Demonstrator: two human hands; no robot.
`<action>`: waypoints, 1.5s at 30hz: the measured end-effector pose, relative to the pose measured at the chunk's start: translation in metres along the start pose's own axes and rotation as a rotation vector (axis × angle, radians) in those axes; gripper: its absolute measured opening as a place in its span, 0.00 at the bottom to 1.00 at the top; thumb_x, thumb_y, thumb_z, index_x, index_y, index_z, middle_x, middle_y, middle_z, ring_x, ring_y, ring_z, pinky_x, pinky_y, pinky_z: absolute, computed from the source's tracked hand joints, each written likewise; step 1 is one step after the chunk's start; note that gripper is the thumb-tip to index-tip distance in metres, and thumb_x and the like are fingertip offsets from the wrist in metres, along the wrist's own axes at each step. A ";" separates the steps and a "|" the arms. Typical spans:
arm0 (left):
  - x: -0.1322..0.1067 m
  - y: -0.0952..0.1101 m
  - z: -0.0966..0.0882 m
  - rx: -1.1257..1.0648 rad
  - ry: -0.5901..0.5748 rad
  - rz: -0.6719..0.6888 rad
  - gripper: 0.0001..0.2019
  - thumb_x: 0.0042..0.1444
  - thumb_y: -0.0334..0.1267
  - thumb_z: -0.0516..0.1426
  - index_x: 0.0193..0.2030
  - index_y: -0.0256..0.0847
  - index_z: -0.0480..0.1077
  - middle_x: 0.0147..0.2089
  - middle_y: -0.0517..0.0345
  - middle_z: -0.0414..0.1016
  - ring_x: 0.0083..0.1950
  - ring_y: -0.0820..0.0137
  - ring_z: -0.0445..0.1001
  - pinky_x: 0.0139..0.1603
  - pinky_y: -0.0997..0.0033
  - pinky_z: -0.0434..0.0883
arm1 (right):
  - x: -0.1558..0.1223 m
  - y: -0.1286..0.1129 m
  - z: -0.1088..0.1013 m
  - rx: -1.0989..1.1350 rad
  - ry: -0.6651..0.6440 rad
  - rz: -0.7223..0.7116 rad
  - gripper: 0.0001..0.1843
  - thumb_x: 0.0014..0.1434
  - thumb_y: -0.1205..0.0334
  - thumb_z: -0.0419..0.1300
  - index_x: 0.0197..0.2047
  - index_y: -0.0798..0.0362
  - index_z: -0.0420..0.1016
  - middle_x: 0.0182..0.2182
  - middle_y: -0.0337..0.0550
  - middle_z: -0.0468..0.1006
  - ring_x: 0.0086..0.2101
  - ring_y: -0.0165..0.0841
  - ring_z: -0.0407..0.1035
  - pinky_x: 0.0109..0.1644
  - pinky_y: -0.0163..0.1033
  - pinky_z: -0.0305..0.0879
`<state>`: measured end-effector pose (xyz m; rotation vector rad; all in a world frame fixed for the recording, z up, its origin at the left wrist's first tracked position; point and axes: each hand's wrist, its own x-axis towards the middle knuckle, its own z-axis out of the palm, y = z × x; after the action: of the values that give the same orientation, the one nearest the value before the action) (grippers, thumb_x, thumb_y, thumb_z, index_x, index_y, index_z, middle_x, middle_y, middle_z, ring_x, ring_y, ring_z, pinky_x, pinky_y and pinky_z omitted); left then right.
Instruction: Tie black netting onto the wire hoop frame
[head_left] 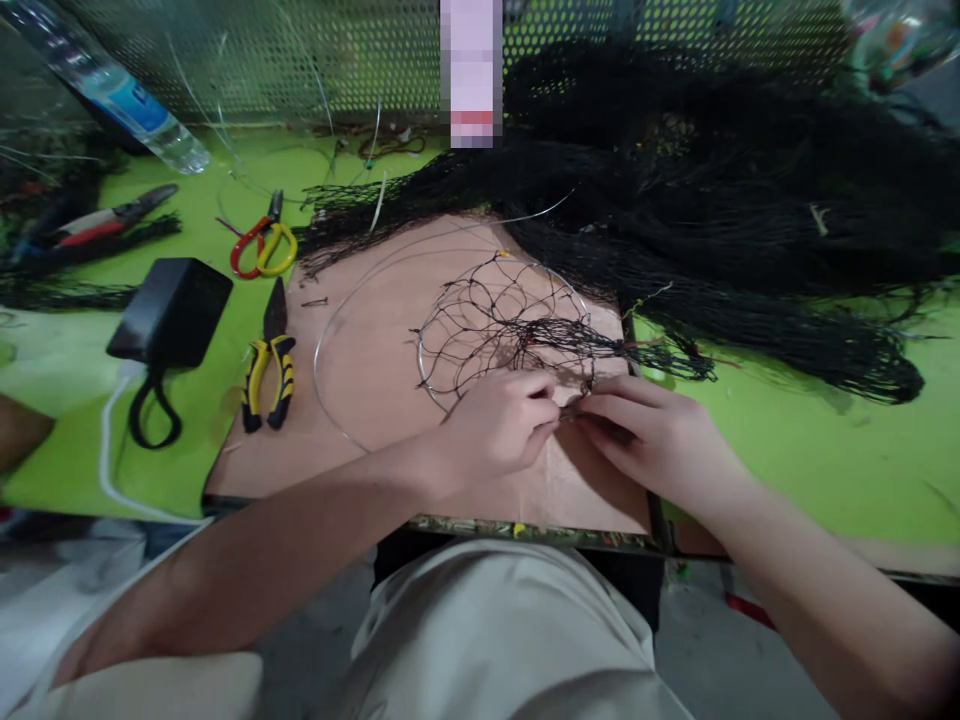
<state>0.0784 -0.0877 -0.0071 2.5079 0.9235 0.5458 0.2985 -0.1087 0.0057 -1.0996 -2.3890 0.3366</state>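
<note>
My left hand (501, 425) and my right hand (651, 430) meet at the near edge of a thin wire ring (431, 385) partly covered with black netting (510, 320). Both hands pinch the net and wire where their fingertips touch, around the ring's lower rim. A larger bare wire hoop (324, 330) lies around the smaller ring on a brown board (375, 300). The netting runs off to the right into a big black heap (735, 190).
Yellow-handled pliers (270, 370) lie at the board's left edge. Red-and-yellow scissors (262, 245), a black power adapter (171, 312) with a white cable, another red-handled tool (105, 220) and a plastic bottle (120, 95) rest on the green table (825, 450). A mesh fence stands behind.
</note>
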 end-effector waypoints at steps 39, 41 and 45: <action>-0.004 0.004 0.001 0.054 -0.013 -0.102 0.10 0.63 0.43 0.59 0.36 0.40 0.78 0.41 0.53 0.71 0.45 0.64 0.68 0.47 0.63 0.64 | 0.001 0.011 0.007 0.058 0.039 0.158 0.09 0.63 0.69 0.60 0.37 0.50 0.81 0.35 0.41 0.83 0.36 0.34 0.78 0.42 0.39 0.75; -0.005 0.007 0.002 0.056 -0.009 -0.127 0.11 0.64 0.43 0.59 0.36 0.41 0.78 0.41 0.53 0.71 0.46 0.64 0.67 0.47 0.63 0.63 | 0.000 0.012 0.005 0.051 0.031 0.144 0.08 0.63 0.68 0.60 0.37 0.50 0.81 0.35 0.42 0.82 0.36 0.34 0.78 0.41 0.39 0.75; -0.007 0.009 0.002 0.085 0.009 -0.129 0.11 0.65 0.44 0.57 0.37 0.42 0.79 0.41 0.54 0.71 0.46 0.64 0.66 0.47 0.62 0.62 | -0.004 0.013 -0.001 0.075 -0.001 0.058 0.08 0.64 0.67 0.60 0.36 0.49 0.81 0.38 0.42 0.83 0.39 0.34 0.78 0.44 0.38 0.76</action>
<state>0.0793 -0.0988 -0.0059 2.5001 1.1244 0.4862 0.3099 -0.1033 -0.0002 -1.1356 -2.3294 0.4431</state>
